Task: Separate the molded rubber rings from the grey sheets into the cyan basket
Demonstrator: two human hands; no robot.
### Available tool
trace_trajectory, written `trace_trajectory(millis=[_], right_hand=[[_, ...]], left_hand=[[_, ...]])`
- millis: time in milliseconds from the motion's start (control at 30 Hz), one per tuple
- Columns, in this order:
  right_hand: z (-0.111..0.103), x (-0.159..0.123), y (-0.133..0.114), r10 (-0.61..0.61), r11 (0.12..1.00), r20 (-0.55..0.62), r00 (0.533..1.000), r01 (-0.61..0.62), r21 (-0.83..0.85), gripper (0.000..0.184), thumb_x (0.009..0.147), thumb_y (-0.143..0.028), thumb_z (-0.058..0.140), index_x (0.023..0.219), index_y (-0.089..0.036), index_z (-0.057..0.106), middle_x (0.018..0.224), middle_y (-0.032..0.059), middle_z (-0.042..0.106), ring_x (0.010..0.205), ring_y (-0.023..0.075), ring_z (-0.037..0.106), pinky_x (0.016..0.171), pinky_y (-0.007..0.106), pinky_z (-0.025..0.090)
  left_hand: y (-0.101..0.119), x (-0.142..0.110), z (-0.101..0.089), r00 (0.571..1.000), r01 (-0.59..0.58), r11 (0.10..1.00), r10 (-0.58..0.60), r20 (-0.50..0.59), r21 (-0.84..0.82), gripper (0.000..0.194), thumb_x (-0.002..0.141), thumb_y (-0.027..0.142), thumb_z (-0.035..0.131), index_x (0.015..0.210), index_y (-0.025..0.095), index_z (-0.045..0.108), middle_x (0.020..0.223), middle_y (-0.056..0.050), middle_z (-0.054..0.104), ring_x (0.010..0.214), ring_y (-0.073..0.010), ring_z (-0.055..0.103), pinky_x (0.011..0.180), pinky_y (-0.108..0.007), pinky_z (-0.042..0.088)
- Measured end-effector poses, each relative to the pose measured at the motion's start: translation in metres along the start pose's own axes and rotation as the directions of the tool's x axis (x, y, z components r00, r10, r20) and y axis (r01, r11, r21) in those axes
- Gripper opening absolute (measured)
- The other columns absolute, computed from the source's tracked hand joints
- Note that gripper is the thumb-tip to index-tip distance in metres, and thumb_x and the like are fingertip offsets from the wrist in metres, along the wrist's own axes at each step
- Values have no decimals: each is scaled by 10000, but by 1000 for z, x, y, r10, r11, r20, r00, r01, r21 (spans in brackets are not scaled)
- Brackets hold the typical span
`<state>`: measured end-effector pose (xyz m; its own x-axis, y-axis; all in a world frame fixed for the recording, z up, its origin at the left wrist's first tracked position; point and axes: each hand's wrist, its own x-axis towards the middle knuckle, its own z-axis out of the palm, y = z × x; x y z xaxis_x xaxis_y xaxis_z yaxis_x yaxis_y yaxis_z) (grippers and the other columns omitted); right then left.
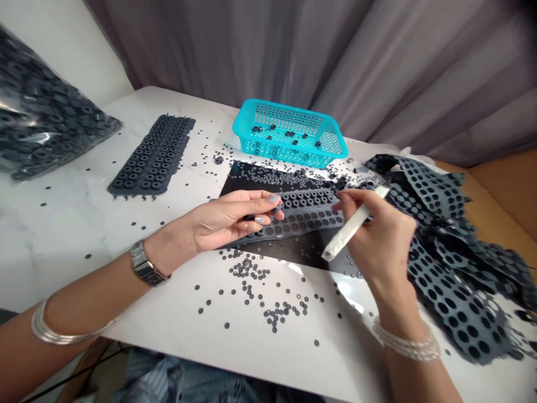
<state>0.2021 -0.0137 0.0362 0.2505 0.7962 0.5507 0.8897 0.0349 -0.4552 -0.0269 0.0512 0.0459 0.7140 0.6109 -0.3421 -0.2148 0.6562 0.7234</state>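
In the head view, the left forearm enters from the lower left edge and reaches toward the centre, its hand (235, 218) turned partly palm-up with fingers curled. Thumb and index fingertip are pinched narrow around a small dark piece (277, 209). The right forearm rises from the lower right; its hand (377, 235) is bent inward, closed around a white stick-like tool (350, 232) that slants from upper right to lower left.

The dark rubber sheet (310, 217), with rows of round holes and ring-shaped pieces, lies mid-frame between the hands, on a black mat (306, 256). Its left part runs beneath the left fingers, and its right end is beside the right fingertips.

A turquoise basket (289, 154) holding small dark pieces stands at upper centre, beyond both hands. Another studded sheet (153, 157) lies at upper left, near a clear bag (46, 117) of dark pieces. Perforated sheets (457, 296) are heaped at right, and small discs (247, 267) lie scattered on the white table (168, 324).
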Motion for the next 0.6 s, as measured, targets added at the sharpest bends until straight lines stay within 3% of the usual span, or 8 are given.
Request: trace_trajectory(millis=[100, 233, 367, 600], right_hand=[[3, -5, -15, -15, 999, 75, 997, 12, 45, 258, 890, -338, 585, 715, -184, 694, 563, 1, 644, 493, 125, 561, 538, 257, 403], [2, -14, -35, -69, 958, 100, 993, 38, 284, 83, 848, -272, 653, 867, -211, 706, 729, -4, 710, 583, 123, 619, 568, 239, 464], [2, -20, -50, -145, 894, 171, 974, 55, 445, 65, 836, -226, 667, 893, -225, 699, 758, -14, 712, 606, 117, 624, 590, 234, 494], [4, -20, -57, -55, 813, 291, 955, -126, 568, 71, 810, -274, 707, 864, -229, 697, 725, -12, 682, 584, 120, 581, 565, 244, 481]], left_hand=[[-1, 0, 1, 999, -30, 999, 31, -41, 19, 87, 796, 118, 705, 874, 106, 667, 817, -45, 597, 587, -11, 471, 420, -58, 328], [-4, 1, 0, 996, -58, 997, 61, -63, 53, 115, 762, 136, 742, 850, 123, 670, 809, -20, 585, 592, -12, 468, 439, -62, 342], [-6, 2, 0, 994, -78, 994, 83, -68, 75, 165, 718, 201, 791, 771, 127, 654, 737, 27, 528, 510, 10, 360, 404, -64, 295], [-9, 0, 3, 994, -77, 986, 87, -66, 145, 187, 737, 253, 779, 719, 138, 634, 671, 30, 534, 502, 0, 391, 396, -76, 281]])
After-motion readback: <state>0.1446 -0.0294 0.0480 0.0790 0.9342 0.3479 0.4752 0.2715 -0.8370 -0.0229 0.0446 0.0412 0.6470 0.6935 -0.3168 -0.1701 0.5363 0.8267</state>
